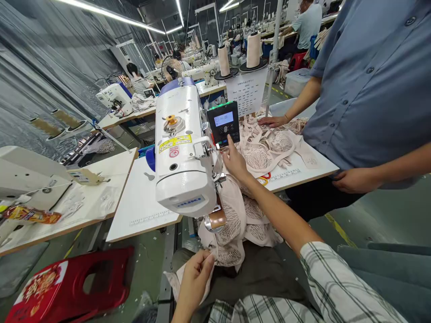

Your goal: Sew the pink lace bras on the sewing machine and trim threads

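A white sewing machine [183, 170] stands before me, with a black control panel [224, 123] on its right side showing a lit screen. The index finger of my right hand [235, 160] is stretched out to the panel's lower buttons; its other fingers are partly curled, with nothing visible in them. Low in front of the machine, my left hand [198, 273] pinches the edge of a beige lace bra [230, 220]. Joined lace pieces hang from the machine's arm over my lap, and the stitching point is hidden behind the machine head.
More beige lace pieces [259, 154] are heaped on the white table [313, 166]. A person in a blue shirt [363, 89] stands at the right, one hand on the heap. Thread cones [253, 50] stand behind. A red stool [77, 282] is at lower left.
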A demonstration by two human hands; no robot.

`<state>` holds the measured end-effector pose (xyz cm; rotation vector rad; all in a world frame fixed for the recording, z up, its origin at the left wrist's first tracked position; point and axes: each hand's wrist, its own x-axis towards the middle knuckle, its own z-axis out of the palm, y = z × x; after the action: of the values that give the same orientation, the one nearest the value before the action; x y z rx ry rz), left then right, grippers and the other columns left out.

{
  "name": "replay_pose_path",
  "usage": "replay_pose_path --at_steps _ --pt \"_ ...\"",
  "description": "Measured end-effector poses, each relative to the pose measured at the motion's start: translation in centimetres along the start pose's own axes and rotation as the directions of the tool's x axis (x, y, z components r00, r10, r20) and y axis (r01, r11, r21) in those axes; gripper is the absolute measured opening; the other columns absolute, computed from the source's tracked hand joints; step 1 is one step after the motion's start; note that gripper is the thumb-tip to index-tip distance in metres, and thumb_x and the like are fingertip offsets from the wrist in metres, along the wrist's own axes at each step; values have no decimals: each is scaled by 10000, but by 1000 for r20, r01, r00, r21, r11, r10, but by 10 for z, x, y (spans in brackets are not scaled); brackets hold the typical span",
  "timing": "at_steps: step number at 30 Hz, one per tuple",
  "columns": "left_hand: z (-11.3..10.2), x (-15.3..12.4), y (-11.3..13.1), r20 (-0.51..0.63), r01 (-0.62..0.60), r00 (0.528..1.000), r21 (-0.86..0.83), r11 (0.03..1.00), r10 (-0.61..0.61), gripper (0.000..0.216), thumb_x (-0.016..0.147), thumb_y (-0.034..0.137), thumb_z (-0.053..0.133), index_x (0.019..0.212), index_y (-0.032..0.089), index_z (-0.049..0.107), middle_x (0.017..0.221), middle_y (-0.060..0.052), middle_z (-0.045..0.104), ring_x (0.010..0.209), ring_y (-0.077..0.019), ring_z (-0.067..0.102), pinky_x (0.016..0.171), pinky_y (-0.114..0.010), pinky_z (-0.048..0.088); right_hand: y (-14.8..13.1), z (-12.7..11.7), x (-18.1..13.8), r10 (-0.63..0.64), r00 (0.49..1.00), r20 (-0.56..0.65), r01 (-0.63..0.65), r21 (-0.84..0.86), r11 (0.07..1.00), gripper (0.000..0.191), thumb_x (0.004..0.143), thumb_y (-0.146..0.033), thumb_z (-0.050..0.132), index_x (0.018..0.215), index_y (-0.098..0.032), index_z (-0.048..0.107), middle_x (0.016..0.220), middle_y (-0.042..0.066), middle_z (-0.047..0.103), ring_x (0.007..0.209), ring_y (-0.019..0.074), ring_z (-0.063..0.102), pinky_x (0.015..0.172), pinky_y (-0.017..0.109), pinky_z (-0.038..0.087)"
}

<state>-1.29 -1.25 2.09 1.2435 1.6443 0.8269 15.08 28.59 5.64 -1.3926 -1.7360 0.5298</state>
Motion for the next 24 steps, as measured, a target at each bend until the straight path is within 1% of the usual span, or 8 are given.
replay_pose_path --at_steps 3,6,9,14,16,19,22,24 --pt "1 2 0 10 -4 1000 -16 1000 4 659 783 830 496 644 187 525 579 43 339 557 -116 303 521 -239 280 -8 -3 12 46 998 48 -40 -110 993 762 923 -168 410 1622 -188 106 970 133 715 778 257 621 741 386 481" --pt "2 4 2 33 3 999 -28 1000 -2 622 816 795 490 638 199 497 573 46 326 544 -118 295 512 -245 275 -14 -6 15 78 993 83 -60 -201 978 728 947 -148 413 1614 -149 121 930 141 697 772 232 621 741 370 465" --pt "1 7 2 35 0 999 -17 1000 1 605 827 782 474 625 212 485 566 40 325 535 -129 301 499 -258 267 -15 -10 18 70 995 77 -51 -226 973 679 927 -105 458 1572 -99 247 840 121 664 774 225 626 769 391 457" --pt "1 7 5 -10 1 1000 18 1000 -1 548 838 716 513 631 208 524 566 29 383 550 -140 357 514 -262 294 -13 -25 16 52 995 84 -43 -103 994 541 847 -69 523 1387 -80 495 818 104 654 812 256 613 855 468 454" --pt "-2 5 7 -25 13 1000 -23 1000 -14 493 815 675 575 689 199 556 579 32 428 559 -132 386 525 -246 317 -11 -30 -9 30 995 92 -28 -20 999 433 880 -120 484 1310 -125 531 929 108 667 885 246 607 896 443 459" --pt "-8 1 9 -35 57 997 -168 984 -64 406 783 587 668 867 207 549 590 70 434 531 -104 382 509 -209 320 -7 -39 -84 -25 991 135 6 137 991 253 940 -228 403 1116 -211 584 1039 93 674 933 215 609 890 385 490" --pt "-13 -6 11 87 67 995 -211 975 -49 332 820 504 667 852 213 511 593 79 438 502 -82 362 490 -192 306 1 -45 -172 -108 936 336 7 288 958 177 900 -340 512 935 -250 661 913 38 713 807 203 651 745 346 530" --pt "-13 -9 13 168 41 986 -179 983 -11 293 841 471 650 833 206 524 618 63 465 507 -75 357 482 -190 290 10 -41 -210 -77 915 397 -69 341 938 208 899 -364 532 906 -251 707 936 39 730 851 202 666 786 345 526"
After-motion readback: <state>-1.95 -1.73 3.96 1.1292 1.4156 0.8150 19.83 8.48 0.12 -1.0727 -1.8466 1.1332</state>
